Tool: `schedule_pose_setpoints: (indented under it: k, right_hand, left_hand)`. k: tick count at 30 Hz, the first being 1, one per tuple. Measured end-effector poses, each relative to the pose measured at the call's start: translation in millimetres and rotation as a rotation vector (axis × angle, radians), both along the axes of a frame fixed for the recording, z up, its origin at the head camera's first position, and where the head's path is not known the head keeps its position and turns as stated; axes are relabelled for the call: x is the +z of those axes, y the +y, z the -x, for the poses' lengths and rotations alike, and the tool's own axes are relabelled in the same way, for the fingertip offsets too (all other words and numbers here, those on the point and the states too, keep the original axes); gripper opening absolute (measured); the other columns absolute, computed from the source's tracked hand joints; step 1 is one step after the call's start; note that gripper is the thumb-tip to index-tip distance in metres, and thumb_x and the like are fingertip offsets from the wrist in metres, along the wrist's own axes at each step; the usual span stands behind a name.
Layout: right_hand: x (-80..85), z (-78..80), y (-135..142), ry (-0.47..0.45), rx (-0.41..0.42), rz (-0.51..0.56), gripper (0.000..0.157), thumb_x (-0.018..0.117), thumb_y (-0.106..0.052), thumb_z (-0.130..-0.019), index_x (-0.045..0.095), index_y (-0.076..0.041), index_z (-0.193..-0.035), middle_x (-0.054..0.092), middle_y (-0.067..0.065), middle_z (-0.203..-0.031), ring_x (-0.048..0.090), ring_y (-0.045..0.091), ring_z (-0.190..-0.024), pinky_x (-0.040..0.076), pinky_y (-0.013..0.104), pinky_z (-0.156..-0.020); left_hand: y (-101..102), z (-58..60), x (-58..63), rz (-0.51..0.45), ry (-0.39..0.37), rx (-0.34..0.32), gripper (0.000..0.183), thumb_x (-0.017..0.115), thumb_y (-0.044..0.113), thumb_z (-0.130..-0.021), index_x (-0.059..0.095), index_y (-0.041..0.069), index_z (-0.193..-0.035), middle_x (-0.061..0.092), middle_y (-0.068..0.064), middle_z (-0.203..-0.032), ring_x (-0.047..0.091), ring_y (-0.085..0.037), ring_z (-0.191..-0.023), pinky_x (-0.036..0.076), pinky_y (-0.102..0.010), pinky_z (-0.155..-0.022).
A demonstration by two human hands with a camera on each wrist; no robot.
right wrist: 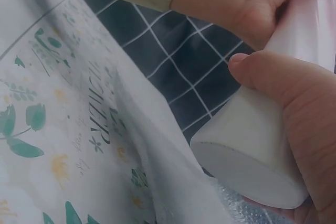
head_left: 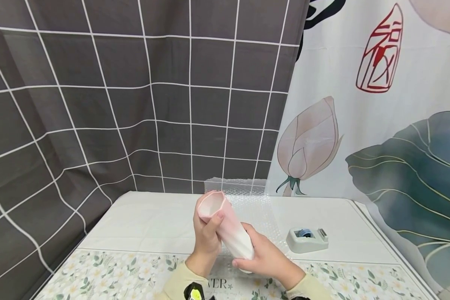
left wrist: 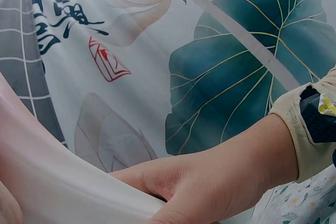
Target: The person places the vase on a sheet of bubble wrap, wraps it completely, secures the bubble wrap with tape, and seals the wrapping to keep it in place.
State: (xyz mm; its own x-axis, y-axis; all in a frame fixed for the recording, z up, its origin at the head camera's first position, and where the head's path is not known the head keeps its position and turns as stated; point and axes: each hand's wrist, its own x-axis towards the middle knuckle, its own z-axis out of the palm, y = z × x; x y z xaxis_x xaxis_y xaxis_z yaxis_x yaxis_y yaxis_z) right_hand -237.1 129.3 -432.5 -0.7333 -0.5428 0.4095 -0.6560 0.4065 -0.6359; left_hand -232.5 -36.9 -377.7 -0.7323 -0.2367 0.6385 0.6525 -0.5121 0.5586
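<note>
A tall vase (head_left: 230,227), pink at its open mouth and fading to white at the base, is held tilted above the table in the head view. My left hand (head_left: 207,231) grips it near the pink rim, thumb across the front. Lower down, my right hand (head_left: 264,254) holds the white end. The right wrist view shows the flat oval base of the vase (right wrist: 247,174) with the right thumb (right wrist: 262,72) laid along its side. Up close in the left wrist view, the vase (left wrist: 63,182) hides most of the left fingers.
Behind the hands a sheet of bubble wrap (head_left: 253,208) lies on the white table (head_left: 146,221), its far end against the dark grid curtain (head_left: 172,104). A tape dispenser (head_left: 306,241) with blue tape stands to the right. A flowered cloth (head_left: 108,275) covers the near side.
</note>
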Motion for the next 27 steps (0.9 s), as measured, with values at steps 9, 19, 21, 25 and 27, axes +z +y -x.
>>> schedule_pose_setpoints:
  k: [9, 19, 21, 25, 27]
  right_hand:
    - [3.5, 1.9, 4, 0.042, -0.019, 0.018, 0.081, 0.078, -0.038, -0.068, 0.033, -0.029, -0.135, 0.058, -0.008, -0.096, 0.056, 0.007, -0.073, 0.047, 0.025, -0.059]
    - [6.0, 4.6, 9, 0.013, -0.061, 0.026, 0.078, 0.080, -0.037, -0.066, 0.037, -0.034, -0.131, 0.058, -0.011, -0.095, 0.057, 0.007, -0.072, 0.047, 0.026, -0.059]
    - [6.5, 6.0, 11, 0.003, -0.070, 0.019, 0.077, 0.080, -0.038, -0.066, 0.038, -0.035, -0.130, 0.058, -0.012, -0.096, 0.057, 0.007, -0.072, 0.046, 0.026, -0.059]
    - [8.3, 7.8, 15, 0.008, -0.102, -0.006, 0.076, 0.080, -0.042, -0.064, 0.040, -0.037, -0.128, 0.058, -0.013, -0.096, 0.056, 0.006, -0.073, 0.046, 0.025, -0.058]
    - [9.3, 8.6, 17, 0.021, -0.116, -0.019, 0.075, 0.080, -0.043, -0.063, 0.041, -0.037, -0.127, 0.058, -0.014, -0.095, 0.056, 0.006, -0.073, 0.045, 0.025, -0.059]
  left_hand:
    - [-6, 3.1, 1.8, 0.088, -0.053, -0.106, 0.060, 0.060, 0.008, -0.077, 0.032, -0.004, -0.129, 0.051, -0.018, -0.113, 0.057, -0.026, -0.096, 0.050, -0.034, -0.077]
    - [-22, 15.7, 0.4, 0.107, -0.047, -0.297, 0.064, 0.060, 0.011, -0.078, 0.028, 0.009, -0.134, 0.049, -0.017, -0.120, 0.056, -0.032, -0.104, 0.048, -0.039, -0.082]
    - [-26, 18.5, -0.3, 0.142, -0.030, -0.312, 0.067, 0.063, 0.012, -0.079, 0.026, 0.009, -0.135, 0.050, -0.019, -0.119, 0.056, -0.032, -0.104, 0.048, -0.038, -0.081]
    - [-35, 22.2, -0.1, 0.192, 0.013, -0.318, 0.072, 0.067, 0.011, -0.078, 0.025, 0.007, -0.137, 0.049, -0.021, -0.119, 0.055, -0.031, -0.105, 0.048, -0.035, -0.082]
    - [-40, 22.9, 1.4, 0.231, 0.034, -0.300, 0.072, 0.068, 0.008, -0.077, 0.027, 0.005, -0.136, 0.046, -0.022, -0.122, 0.052, -0.031, -0.108, 0.048, -0.034, -0.083]
